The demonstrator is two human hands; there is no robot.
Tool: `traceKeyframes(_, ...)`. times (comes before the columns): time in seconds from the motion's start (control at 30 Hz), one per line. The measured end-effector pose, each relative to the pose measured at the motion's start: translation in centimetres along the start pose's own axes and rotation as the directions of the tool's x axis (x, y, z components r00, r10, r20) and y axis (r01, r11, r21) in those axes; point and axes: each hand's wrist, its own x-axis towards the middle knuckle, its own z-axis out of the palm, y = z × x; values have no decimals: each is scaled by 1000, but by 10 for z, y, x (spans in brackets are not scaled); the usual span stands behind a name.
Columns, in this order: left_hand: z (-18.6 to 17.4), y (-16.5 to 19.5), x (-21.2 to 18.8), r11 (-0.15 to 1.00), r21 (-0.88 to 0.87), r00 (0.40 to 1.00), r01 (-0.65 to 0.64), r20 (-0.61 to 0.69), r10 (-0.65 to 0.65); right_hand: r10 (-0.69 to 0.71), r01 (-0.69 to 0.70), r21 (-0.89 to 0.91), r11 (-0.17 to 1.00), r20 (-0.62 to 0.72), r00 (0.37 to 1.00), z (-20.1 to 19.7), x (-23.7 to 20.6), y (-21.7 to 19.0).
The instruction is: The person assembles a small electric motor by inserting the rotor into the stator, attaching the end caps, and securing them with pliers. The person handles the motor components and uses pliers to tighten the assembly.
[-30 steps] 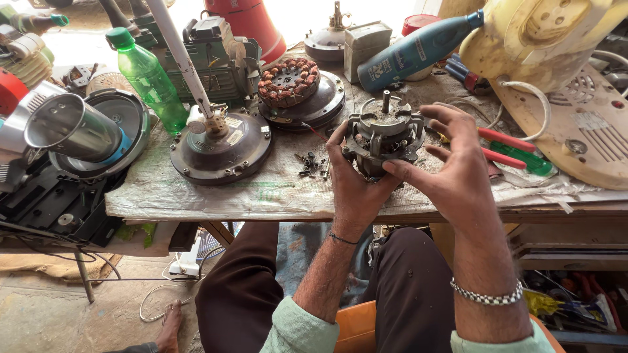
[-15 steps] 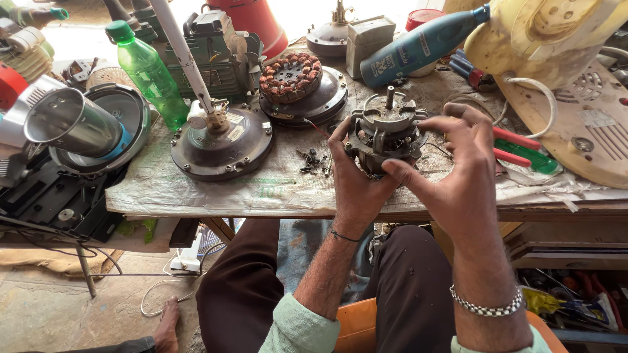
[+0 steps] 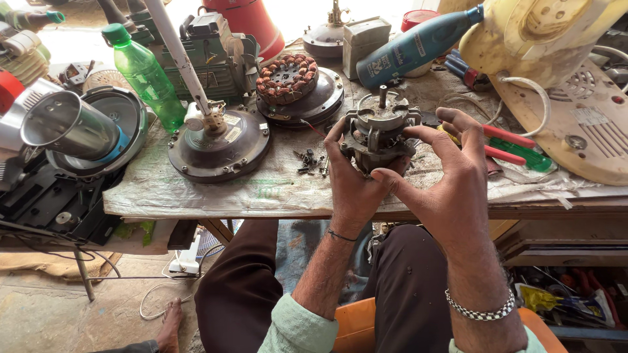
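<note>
Both hands grasp a small grey electric motor (image 3: 378, 133), held upright just above the front edge of the worktop (image 3: 196, 189), its shaft pointing up. The left hand (image 3: 353, 189) cups the motor from below and from its left side, thumb up along the housing. The right hand (image 3: 451, 189) wraps it from the right, fingers (image 3: 425, 134) lying across the top plate beside the shaft, so the motor sits between the two palms. Just left of it lies a scatter of small screws (image 3: 311, 161). Further left rests a round fan housing (image 3: 219, 147) with a white rod. Red- and green-handled tools (image 3: 517, 145) lie to the right.
</note>
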Motion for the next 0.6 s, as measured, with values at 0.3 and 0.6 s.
traceKeyframes(0.3, 1, 2, 0, 999, 38, 1000, -6, -5, 6, -3, 3, 4, 1000, -2, 1000, 3, -3, 4)
traceKeyframes(0.6, 2, 0, 1, 1000, 19, 1000, -10, -7, 10, 0, 0, 12, 1000, -12, 1000, 3, -4, 5)
